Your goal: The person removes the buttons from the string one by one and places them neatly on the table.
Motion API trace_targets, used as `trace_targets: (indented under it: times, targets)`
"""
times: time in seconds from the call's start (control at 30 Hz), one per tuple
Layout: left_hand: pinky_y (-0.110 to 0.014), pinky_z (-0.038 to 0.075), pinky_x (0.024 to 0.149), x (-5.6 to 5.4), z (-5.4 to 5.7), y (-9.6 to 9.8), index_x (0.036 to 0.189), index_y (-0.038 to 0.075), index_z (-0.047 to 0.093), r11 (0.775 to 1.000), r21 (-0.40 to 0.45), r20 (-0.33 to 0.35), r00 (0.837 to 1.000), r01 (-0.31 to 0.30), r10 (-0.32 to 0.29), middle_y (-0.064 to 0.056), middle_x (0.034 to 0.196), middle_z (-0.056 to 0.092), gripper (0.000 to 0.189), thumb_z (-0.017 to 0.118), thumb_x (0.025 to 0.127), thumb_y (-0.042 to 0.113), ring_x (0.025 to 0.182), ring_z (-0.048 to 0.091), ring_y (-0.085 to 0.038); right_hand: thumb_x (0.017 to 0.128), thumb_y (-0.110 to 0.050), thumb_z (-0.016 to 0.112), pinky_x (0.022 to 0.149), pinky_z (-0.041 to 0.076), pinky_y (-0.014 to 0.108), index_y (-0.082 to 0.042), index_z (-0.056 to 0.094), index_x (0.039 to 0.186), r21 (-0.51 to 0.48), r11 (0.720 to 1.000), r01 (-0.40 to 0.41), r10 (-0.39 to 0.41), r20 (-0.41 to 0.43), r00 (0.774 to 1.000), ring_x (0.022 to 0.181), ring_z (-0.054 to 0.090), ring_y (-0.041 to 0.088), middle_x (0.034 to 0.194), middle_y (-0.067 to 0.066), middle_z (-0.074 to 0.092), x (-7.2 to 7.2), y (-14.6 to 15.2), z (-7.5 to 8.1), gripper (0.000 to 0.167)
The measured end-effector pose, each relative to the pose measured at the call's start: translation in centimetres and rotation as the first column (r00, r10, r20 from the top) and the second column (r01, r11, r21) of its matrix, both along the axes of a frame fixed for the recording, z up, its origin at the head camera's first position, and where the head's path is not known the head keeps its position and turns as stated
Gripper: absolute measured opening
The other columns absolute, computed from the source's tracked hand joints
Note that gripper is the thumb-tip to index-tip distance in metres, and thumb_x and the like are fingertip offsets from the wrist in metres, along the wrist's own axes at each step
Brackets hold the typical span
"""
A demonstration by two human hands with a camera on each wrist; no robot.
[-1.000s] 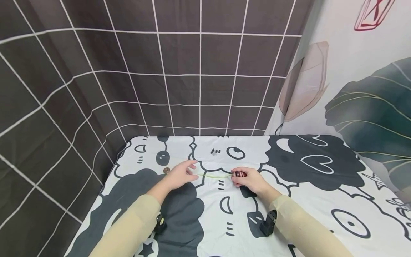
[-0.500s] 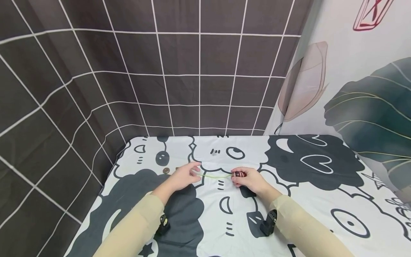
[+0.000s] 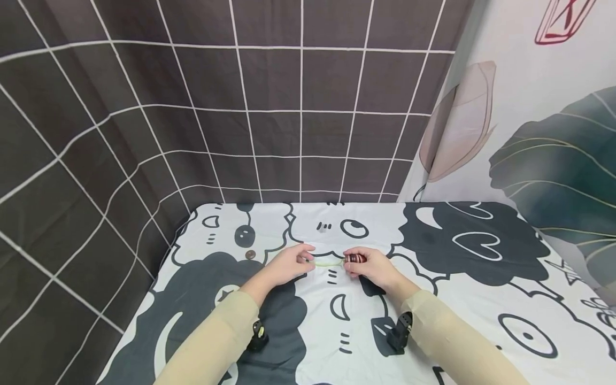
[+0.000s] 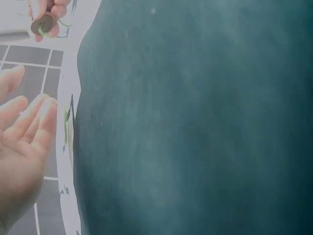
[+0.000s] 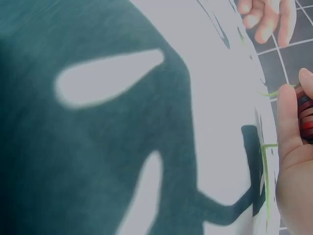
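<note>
My right hand (image 3: 377, 269) grips a stack of dark red, brown and black buttons (image 3: 355, 258), held side by side between thumb and fingers. A thin green string (image 3: 328, 263) comes out of the stack toward my left hand (image 3: 286, 266). In the left wrist view, a brown button (image 4: 48, 21) at the stack's end has the string through its holes. My left hand's fingers are extended and apart from the thumb, and I see nothing held there. More green string (image 5: 266, 181) hangs down below the right hand in the right wrist view.
A single brown button (image 3: 250, 255) lies on the cartoon-print cloth (image 3: 317, 326), left of my left hand. Behind the surface hangs a dark grid curtain (image 3: 269, 133). A leaf-patterned curtain (image 3: 520, 176) hangs on the right.
My left hand has moved right, closer to my right hand. The right hand stays nearly in place with the buttons. The loose button has not moved on the cloth.
</note>
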State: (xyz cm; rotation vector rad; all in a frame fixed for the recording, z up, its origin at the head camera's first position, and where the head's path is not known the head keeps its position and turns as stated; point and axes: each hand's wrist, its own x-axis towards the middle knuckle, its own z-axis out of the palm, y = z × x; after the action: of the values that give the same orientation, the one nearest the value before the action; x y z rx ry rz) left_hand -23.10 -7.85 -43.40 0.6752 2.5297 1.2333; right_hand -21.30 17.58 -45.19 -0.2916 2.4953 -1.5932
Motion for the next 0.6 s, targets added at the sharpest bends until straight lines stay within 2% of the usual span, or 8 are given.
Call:
trace_targets:
  times: [0.2,0.23,0.47,0.6]
  targets:
    - [-0.030,0.049,0.080,-0.4,-0.4,1.0,0.128,0.003,0.054,1.000,0.011,0.001,1.000,0.007,-0.007,-0.001,0.105,0.065,0.042,0.061,0.090,0.020,0.096,0.061,-0.017,0.083,-0.017,0.071,0.070,0.053,0.028,0.002,0.060,0.119,-0.003,1.000,0.002,-0.002,0.005,1.000,0.071,0.067,0.020,0.088,0.006,0.067,0.0,-0.2,0.2,0.042]
    - [-0.029,0.049,0.080,-0.4,-0.4,1.2,0.128,0.004,0.054,1.000,0.016,0.005,1.000,0.009,-0.009,-0.001,0.104,0.065,0.042,0.061,0.090,0.020,0.096,0.061,-0.016,0.083,-0.015,0.071,0.070,0.053,0.028,0.004,0.059,0.118,-0.008,1.000,-0.001,0.001,0.004,1.000,0.072,0.067,0.022,0.088,0.007,0.067,0.3,-0.2,0.6,0.041]
    - [-0.027,0.049,0.074,-0.3,-0.3,2.4,0.128,0.002,0.053,0.997,0.066,0.040,0.999,0.035,-0.037,-0.003,0.104,0.065,0.043,0.062,0.090,0.019,0.089,0.060,-0.014,0.083,-0.017,0.071,0.071,0.051,0.026,0.001,0.061,0.118,0.012,1.000,-0.002,0.003,-0.018,1.000,0.069,0.067,0.018,0.085,0.005,0.068,0.2,0.1,0.0,0.040]
    - [-0.025,0.050,0.074,-0.2,-0.8,2.8,0.128,0.001,0.053,0.995,0.086,0.063,0.997,0.042,-0.047,-0.004,0.106,0.065,0.043,0.062,0.090,0.019,0.088,0.061,-0.013,0.084,-0.011,0.069,0.069,0.050,0.024,0.006,0.060,0.117,0.010,1.000,-0.023,0.024,-0.041,0.999,0.070,0.067,0.021,0.086,0.007,0.068,0.7,-0.1,1.0,0.038]
